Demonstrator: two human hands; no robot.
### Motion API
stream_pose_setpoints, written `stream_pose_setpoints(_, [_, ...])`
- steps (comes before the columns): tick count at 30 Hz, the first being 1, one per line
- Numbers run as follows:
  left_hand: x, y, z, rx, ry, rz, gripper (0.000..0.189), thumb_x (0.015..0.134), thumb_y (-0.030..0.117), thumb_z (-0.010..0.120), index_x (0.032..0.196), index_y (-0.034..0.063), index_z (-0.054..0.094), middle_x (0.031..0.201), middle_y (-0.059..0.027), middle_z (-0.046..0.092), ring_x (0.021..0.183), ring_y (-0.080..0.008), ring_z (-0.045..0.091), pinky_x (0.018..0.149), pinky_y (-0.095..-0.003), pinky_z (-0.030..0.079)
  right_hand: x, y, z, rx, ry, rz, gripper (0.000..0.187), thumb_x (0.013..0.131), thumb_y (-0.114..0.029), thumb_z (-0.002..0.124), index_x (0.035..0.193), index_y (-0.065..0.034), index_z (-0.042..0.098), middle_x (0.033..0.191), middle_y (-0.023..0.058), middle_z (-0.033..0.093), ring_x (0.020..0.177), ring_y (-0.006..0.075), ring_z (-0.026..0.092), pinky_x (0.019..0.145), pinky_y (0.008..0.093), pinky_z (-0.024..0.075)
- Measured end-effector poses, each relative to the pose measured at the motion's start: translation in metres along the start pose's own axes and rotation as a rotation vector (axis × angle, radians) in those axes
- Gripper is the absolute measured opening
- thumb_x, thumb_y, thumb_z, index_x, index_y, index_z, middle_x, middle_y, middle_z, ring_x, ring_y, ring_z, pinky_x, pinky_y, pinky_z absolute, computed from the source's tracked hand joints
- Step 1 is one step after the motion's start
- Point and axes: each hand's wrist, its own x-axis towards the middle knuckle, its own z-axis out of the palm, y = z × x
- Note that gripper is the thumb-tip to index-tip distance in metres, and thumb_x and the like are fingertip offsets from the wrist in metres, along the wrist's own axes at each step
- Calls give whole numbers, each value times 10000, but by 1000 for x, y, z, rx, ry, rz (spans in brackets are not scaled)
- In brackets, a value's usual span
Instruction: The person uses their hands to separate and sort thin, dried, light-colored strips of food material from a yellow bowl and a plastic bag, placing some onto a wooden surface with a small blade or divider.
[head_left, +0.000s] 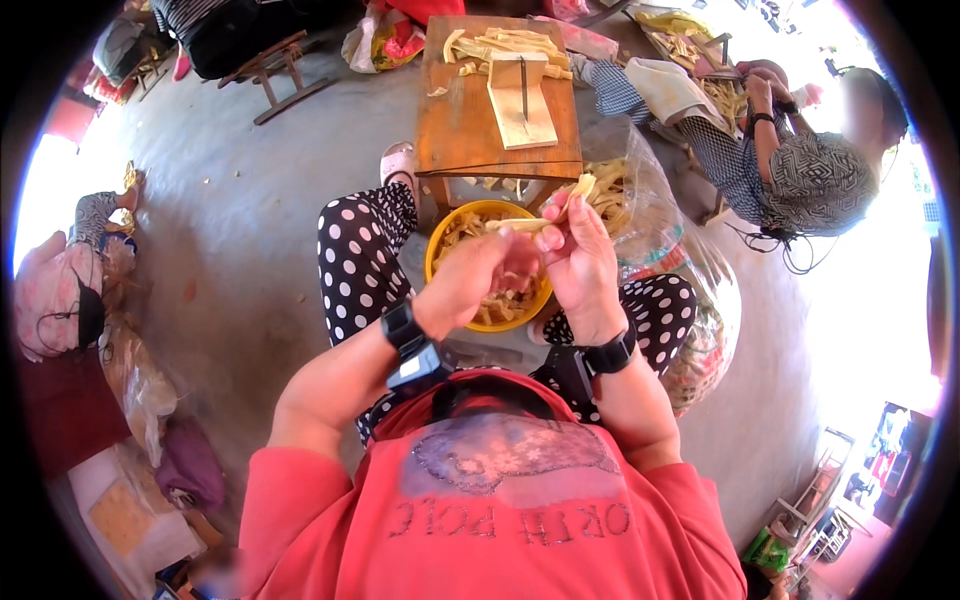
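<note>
My right hand (581, 259) pinches a pale yellow dried strip (586, 185) between thumb and fingers, one end standing up above them. A thin length of pale strip (519, 224) runs leftward from those fingers. My left hand (469, 281) is at its left end, fingers curled; whether they grip it is hidden. Beneath both hands stands a yellow plastic tub (433, 251) holding many short cut pieces (499, 307). Beyond it is a wooden stool (446, 127) bearing long strips (517, 41) and a wooden board (525, 136) with an upright block and a thin dark metal piece.
A clear plastic bag (712, 300) stands by my right leg, with more strips (611, 191) at its mouth. Another person (817, 176) sits at the right. At the far left is a second person (60, 292). A low wooden stool (277, 75) stands upper left.
</note>
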Motion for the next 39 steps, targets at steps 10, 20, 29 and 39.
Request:
stream_pose_setpoints(10, [20,-13,9,325,111,556,213,862,54,453,1041,-7,552,801,-4,539,671,-98,526,637,-212,429,-11,13,-2,-145,183,97,160,836,-164,550,907,-20,557,706,35,561,520,78,439,502,187,378])
stream_pose_setpoints(20, [21,4,0,1194,65,1085,262,765,-34,503,991,60,599,716,-65,490,612,-182,499,574,-254,404,-19,9,-1,-634,77,62,211,847,-247,528,792,-44,548,650,-13,482,520,56,403,440,197,316])
stream_pose_setpoints(29, [15,12,12,890,85,715,244,746,-2,535,981,-2,473,807,-56,559,711,-93,528,648,-220,440,-12,2,-3,-306,126,22,155,812,-199,546,840,-50,575,717,-19,539,559,43,419,485,170,324])
stream_pose_setpoints(39, [15,25,4,800,-70,402,181,692,80,579,828,-26,521,727,-50,570,674,-88,518,619,-227,426,-14,-15,-7,-507,-32,72,110,772,-99,590,839,-19,624,665,-11,564,539,44,423,498,170,319])
